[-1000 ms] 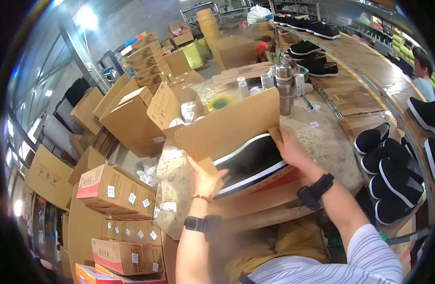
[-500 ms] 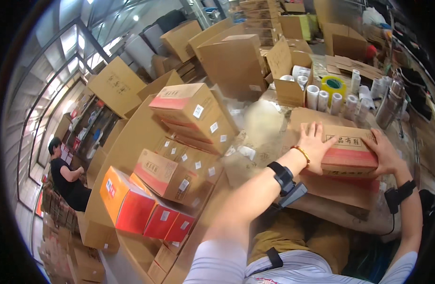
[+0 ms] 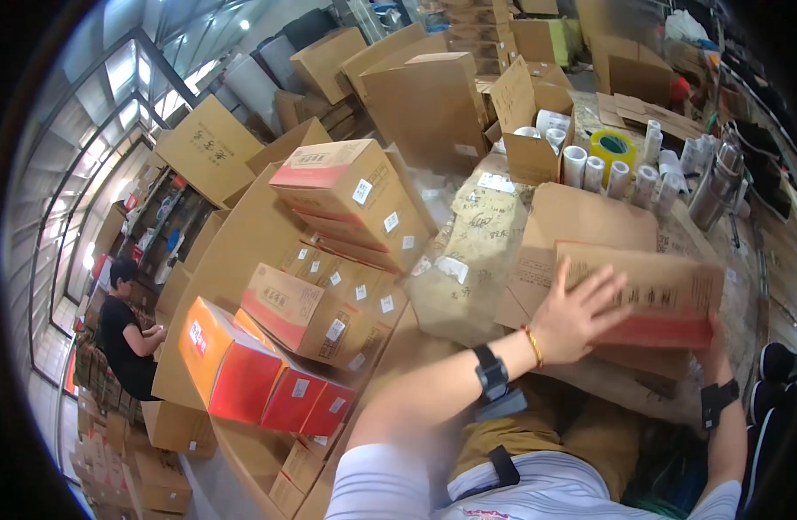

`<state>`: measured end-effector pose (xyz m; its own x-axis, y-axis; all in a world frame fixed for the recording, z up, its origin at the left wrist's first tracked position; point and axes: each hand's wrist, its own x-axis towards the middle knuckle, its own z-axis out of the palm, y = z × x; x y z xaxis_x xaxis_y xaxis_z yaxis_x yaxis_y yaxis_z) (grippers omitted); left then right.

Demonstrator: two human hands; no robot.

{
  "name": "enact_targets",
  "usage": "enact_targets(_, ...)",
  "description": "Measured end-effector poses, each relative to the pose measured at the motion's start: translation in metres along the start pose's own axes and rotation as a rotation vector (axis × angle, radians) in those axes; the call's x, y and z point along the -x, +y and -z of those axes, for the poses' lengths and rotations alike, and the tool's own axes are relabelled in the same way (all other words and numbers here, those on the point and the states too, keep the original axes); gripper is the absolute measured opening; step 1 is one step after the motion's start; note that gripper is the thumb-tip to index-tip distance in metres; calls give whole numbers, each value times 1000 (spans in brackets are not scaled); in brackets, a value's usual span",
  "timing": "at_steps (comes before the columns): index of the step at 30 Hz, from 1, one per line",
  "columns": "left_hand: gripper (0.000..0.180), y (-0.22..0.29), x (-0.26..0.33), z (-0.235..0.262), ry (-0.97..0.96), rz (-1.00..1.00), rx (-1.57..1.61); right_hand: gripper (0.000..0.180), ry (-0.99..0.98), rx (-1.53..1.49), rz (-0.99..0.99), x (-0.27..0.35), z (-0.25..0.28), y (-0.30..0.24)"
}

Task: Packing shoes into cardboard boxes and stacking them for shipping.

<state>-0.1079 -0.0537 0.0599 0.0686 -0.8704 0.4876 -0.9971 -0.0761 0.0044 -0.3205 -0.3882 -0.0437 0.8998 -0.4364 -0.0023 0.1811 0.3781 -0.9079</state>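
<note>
A closed brown shoe box with a red lower edge (image 3: 658, 295) lies on the cardboard-covered worktable (image 3: 476, 251). My left hand (image 3: 576, 316) lies flat on the box's left end with its fingers spread. My right hand (image 3: 715, 347) is mostly hidden behind the box's right end and seems to grip it from below. Both wrists wear black bands.
To the left, stacks of red, orange and brown shoe boxes (image 3: 303, 303) are piled. Paper rolls (image 3: 606, 169), a yellow tape roll (image 3: 613, 147) and an open carton (image 3: 528, 130) stand at the table's back. A seated person in black (image 3: 126, 334) works far left. Black shoes (image 3: 771, 390) lie at right.
The view swung left from the shoe-lined table to the stacked boxes. The open box showing a black shoe is now closed and lies on the table, my left hand flat on it.
</note>
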Motion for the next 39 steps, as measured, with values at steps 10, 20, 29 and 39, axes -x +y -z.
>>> enact_targets(10, 84, 88, 86, -18, 699, 605, 1318, 89, -231, -311, -54, 53, -218, 50)
enact_targets(20, 51, -7, 159, 188, 1183, 1022, 1033, 44, -140, 437, 293, -11, -226, 29)
enact_targets(29, 58, -81, 212, 228, 897, 937, -257, 30, 279, 484, 342, -43, -89, 71)
enact_targets(39, 97, -135, 191, 265, -210, 1203, -376, 22, 189, 847, 461, -26, -132, 49)
